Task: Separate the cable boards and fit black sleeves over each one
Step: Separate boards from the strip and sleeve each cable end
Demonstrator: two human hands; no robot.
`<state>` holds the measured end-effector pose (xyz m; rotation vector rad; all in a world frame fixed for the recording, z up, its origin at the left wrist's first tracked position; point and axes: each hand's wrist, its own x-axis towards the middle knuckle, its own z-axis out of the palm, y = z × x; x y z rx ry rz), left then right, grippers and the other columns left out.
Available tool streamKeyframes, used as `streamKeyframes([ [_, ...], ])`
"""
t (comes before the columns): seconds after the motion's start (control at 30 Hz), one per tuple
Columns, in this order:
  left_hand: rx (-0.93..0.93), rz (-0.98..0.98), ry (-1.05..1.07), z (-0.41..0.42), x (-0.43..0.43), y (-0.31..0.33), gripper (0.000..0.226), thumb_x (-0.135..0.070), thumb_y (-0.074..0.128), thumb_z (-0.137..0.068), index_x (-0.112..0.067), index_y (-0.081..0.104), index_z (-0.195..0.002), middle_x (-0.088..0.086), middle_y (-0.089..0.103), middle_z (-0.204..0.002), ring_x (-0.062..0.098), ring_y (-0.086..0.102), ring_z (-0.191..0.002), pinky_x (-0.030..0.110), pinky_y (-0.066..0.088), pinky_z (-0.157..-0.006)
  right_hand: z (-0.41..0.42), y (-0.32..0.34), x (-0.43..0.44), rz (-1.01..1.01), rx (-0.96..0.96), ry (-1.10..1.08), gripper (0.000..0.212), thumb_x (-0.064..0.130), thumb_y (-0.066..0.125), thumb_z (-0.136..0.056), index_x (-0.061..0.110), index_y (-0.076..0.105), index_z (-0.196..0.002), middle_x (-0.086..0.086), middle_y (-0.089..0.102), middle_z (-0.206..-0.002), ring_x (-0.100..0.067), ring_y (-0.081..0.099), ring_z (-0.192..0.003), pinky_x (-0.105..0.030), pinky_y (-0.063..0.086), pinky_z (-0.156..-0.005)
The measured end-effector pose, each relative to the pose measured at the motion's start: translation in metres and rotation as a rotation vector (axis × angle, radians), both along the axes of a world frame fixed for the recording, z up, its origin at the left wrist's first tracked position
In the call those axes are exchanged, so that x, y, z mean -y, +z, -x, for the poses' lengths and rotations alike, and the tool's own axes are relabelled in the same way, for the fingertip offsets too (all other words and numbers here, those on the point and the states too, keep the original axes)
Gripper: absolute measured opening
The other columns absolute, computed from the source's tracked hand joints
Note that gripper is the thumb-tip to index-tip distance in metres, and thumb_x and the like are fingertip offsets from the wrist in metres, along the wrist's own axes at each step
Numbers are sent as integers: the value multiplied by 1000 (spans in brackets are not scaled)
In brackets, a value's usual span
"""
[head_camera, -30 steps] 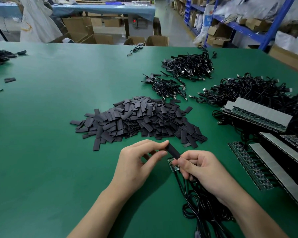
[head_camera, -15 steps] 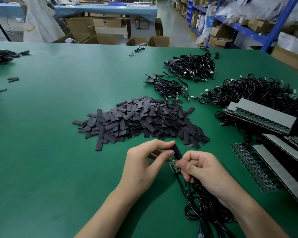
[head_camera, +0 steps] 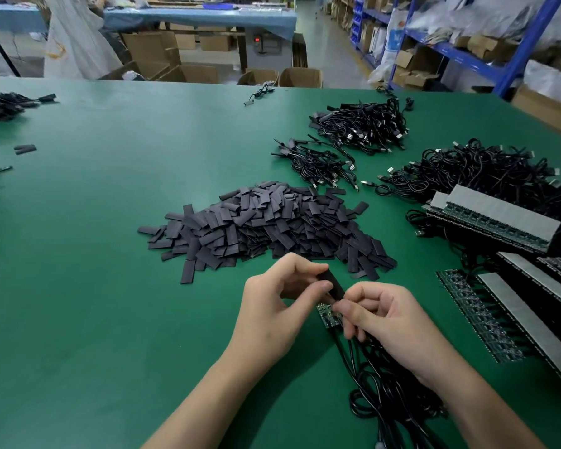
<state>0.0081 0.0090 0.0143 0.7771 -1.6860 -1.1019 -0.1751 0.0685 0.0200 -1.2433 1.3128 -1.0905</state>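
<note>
My left hand [head_camera: 280,306] pinches a flat black sleeve [head_camera: 336,286] between thumb and fingers, just above the table. My right hand [head_camera: 389,322] grips small green cable boards [head_camera: 328,315] with black cables [head_camera: 370,393] trailing toward me. The sleeve's lower end meets the top of the boards, between my two hands. A big heap of loose black sleeves [head_camera: 266,225] lies just beyond my hands on the green table [head_camera: 94,286].
Panels of joined boards with grey strips [head_camera: 499,218] [head_camera: 486,319] lie at the right, among tangled black cables [head_camera: 480,173]. Two bundles of cables [head_camera: 360,124] [head_camera: 314,163] sit farther back. Small parts lie at the left edge [head_camera: 0,103]. Boxes and shelves stand beyond the table.
My hands have kept together in place; the sleeve has tilted and its lower end has come down onto the board tip. The view has shifted slightly.
</note>
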Motion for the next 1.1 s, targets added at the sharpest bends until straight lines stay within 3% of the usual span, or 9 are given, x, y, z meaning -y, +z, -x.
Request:
streamKeyframes([
  [0.13, -261, -223, 48, -1, 5, 4, 13, 1, 70, -92, -8, 65, -100, 11, 73, -78, 27, 77, -76, 27, 59, -73, 18, 4, -4, 28, -260, 16, 26, 57, 77, -84, 36, 77, -99, 5, 75, -97, -19, 60, -73, -32, 53, -71],
  [0.2, -346, -297, 82, -3, 8, 5, 13, 1, 69, -92, -5, 62, -101, 10, 71, -74, 29, 77, -76, 30, 60, -72, 24, 5, -5, 52, -354, 72, 36, 63, 72, -81, 31, 78, -96, 6, 71, -100, -32, 63, -88, -49, 51, -84],
  [0.3, -353, -351, 84, -5, 11, 4, 15, 0, 68, -94, -5, 61, -106, 10, 73, -77, 28, 78, -80, 30, 61, -75, 23, 6, -6, 84, -349, 78, 37, 61, 69, -81, 27, 77, -92, 2, 71, -96, -31, 66, -90, -51, 52, -88],
  [0.37, -212, -322, 91, -6, 10, 2, 21, -6, 69, -95, -12, 62, -114, 5, 78, -90, 22, 77, -86, 28, 59, -79, 26, 5, -6, 75, -294, 28, 36, 60, 71, -84, 25, 76, -90, -2, 73, -91, -26, 69, -89, -45, 54, -87],
  [0.47, 315, -17, 138, -8, 8, -7, 38, -40, 73, -91, -29, 64, -126, -16, 72, -106, 2, 64, -99, 23, 49, -87, 30, 8, -4, 86, -210, -79, 23, 47, 71, -86, 24, 76, -87, -7, 76, -89, -26, 72, -88, -34, 59, -83],
  [0.63, 900, 291, 43, -4, -1, -9, 74, -88, 41, -80, -39, 62, -131, -18, 47, -122, 6, 40, -119, 28, 34, -98, 35, 20, 10, 122, -220, -243, 16, 22, 63, -98, 18, 68, -83, -11, 76, -83, -23, 75, -68, -26, 58, -59],
  [0.77, 861, 276, 4, -2, 0, -9, 60, -77, 55, -84, -36, 61, -128, -17, 47, -122, 7, 39, -118, 27, 34, -98, 48, 40, 52, 158, -560, -358, 16, 24, 62, -101, 22, 65, -86, 0, 74, -79, -17, 72, -57, -34, 57, -55],
  [0.93, 696, 200, -63, -1, -1, -5, 43, -56, 72, -86, -34, 56, -119, -19, 57, -115, 4, 50, -109, 23, 40, -93, 53, 76, 153, 264, -882, -405, 14, 25, 59, -103, 19, 64, -92, 2, 69, -87, -6, 67, -54, -12, 47, -47],
  [1.1, 360, -150, -80, -4, 1, -4, 20, -24, 79, -88, -32, 67, -101, -14, 67, -87, 2, 63, -82, 23, 53, -81, 39, 116, 242, 240, -1043, -416, 30, 38, 61, -102, 14, 69, -117, -9, 70, -114, -29, 66, -105, -41, 54, -92],
])
